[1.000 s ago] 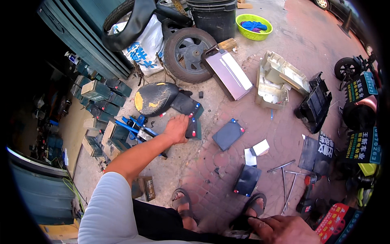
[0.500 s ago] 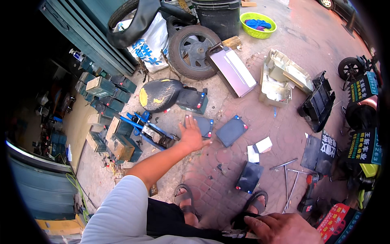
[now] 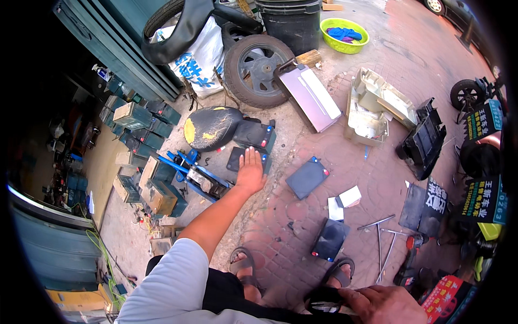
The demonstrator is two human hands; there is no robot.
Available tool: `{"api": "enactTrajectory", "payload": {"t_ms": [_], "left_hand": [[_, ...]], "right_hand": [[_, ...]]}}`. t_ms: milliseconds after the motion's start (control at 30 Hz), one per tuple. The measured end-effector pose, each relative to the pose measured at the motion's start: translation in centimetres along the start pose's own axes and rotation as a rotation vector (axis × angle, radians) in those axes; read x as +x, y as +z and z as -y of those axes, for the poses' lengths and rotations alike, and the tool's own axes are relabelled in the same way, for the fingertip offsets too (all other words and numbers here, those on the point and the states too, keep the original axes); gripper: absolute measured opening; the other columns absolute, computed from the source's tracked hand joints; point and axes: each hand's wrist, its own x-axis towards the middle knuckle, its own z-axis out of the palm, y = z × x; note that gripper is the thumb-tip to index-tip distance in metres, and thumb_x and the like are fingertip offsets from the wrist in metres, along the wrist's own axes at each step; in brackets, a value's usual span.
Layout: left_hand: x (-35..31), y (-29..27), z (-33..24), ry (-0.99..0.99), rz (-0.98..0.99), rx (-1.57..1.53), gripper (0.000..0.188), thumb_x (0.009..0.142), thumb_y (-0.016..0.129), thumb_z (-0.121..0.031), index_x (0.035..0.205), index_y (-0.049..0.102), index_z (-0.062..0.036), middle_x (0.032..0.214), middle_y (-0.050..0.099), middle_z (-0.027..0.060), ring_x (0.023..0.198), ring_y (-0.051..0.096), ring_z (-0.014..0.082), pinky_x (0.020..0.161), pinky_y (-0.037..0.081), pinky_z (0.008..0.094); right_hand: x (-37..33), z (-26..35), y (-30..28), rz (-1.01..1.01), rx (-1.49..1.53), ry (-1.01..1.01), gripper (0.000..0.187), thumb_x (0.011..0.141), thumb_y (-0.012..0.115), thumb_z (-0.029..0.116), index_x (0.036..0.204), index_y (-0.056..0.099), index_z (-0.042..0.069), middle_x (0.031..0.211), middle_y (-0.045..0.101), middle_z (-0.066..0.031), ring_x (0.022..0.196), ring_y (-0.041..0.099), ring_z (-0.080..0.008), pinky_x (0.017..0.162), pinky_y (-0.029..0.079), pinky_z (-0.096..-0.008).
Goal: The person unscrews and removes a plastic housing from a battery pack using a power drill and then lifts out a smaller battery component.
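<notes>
My left hand (image 3: 251,171) lies with fingers stretched on top of a dark battery (image 3: 234,159) and hides much of it. That battery lies close against another battery (image 3: 252,133) with red and blue terminals, beside a worn black seat (image 3: 213,128). A third battery (image 3: 305,177) lies on the paving to the right. Nearer my feet is a fourth dark battery (image 3: 330,239), next to white box-like pieces (image 3: 344,202). At the lower edge my right hand (image 3: 384,305) is closed on a black thing (image 3: 317,296) with a metal part; its kind is unclear.
A blue metal tool or stand (image 3: 195,174) lies left of my forearm, near stacked old batteries (image 3: 162,186). Ahead are a wheel (image 3: 260,70), a silver case (image 3: 310,96) and beige plastic housings (image 3: 372,121). T-shaped wrenches (image 3: 380,243) and a red-black power drill (image 3: 413,254) lie right.
My left hand has moved forward and slightly left. The battery under it has slid the same way, up against the other one. My right hand stays low, with the black thing showing more.
</notes>
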Motion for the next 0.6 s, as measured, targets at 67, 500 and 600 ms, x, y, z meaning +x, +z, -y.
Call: {"api": "enactTrajectory", "payload": {"t_ms": [67, 500, 600], "left_hand": [[0.1, 0.9, 2.1, 0.037, -0.048, 0.043, 0.094, 0.093, 0.075, -0.029, 0.162, 0.028, 0.0134, 0.173, 0.021, 0.0351, 0.163, 0.023, 0.0463, 0.133, 0.023, 0.0533], [2.3, -3.1, -18.3, -0.089, 0.208, -0.346, 0.136, 0.065, 0.098, -0.056, 0.161, 0.028, 0.0082, 0.154, 0.051, 0.026, 0.149, 0.046, 0.0402, 0.126, 0.036, 0.0496], [4.4, -0.4, -20.0, -0.188, 0.151, -0.34, 0.125, 0.063, 0.099, -0.049, 0.156, 0.035, 0.0032, 0.144, 0.057, 0.0207, 0.143, 0.051, 0.0379, 0.121, 0.04, 0.0479]], "right_hand": [[-0.3, -0.2, -0.1, -0.009, 0.005, -0.025, 0.045, 0.093, 0.06, 0.004, 0.138, 0.063, -0.002, 0.101, 0.072, -0.0218, 0.087, 0.071, -0.0399, 0.077, 0.057, -0.0495], [-0.2, -0.5, 1.2, -0.003, 0.022, -0.108, 0.043, 0.096, 0.061, 0.015, 0.131, 0.059, -0.009, 0.101, 0.068, -0.0182, 0.094, 0.069, -0.0336, 0.08, 0.057, -0.0428], [-0.6, -0.9, 1.2, -0.057, 0.041, -0.102, 0.043, 0.097, 0.061, 0.016, 0.133, 0.058, -0.009, 0.103, 0.069, -0.0191, 0.094, 0.069, -0.0337, 0.08, 0.057, -0.0433]]}}
